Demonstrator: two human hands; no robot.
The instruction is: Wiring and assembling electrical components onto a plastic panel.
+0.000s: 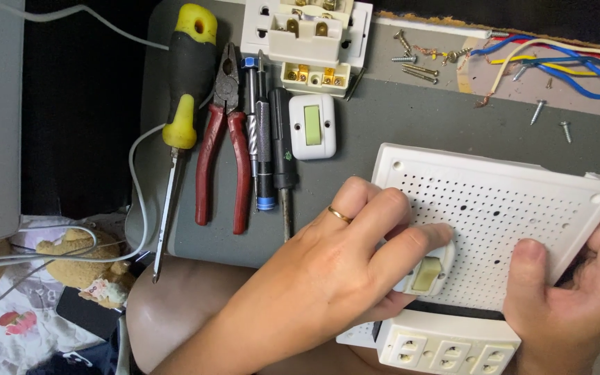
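Note:
A white perforated board (501, 201) lies tilted over the grey work surface (383, 118). My right hand (571, 292) grips its right edge, thumb on top. My left hand (342, 257), with a ring on one finger, presses a small white switch (428, 274) with a pale green rocker against the board's lower part, fingers curled around the switch. Below the board sits a white socket strip (446, 344) with three outlets.
To the left lie a yellow-and-black screwdriver (182, 97), red-handled pliers (223, 139), two thin screwdrivers (272, 139) and a second white switch (312, 126). An open white socket block (307, 38) stands at the top. Loose screws (418, 66) and blue, yellow, white wires (564, 66) lie top right.

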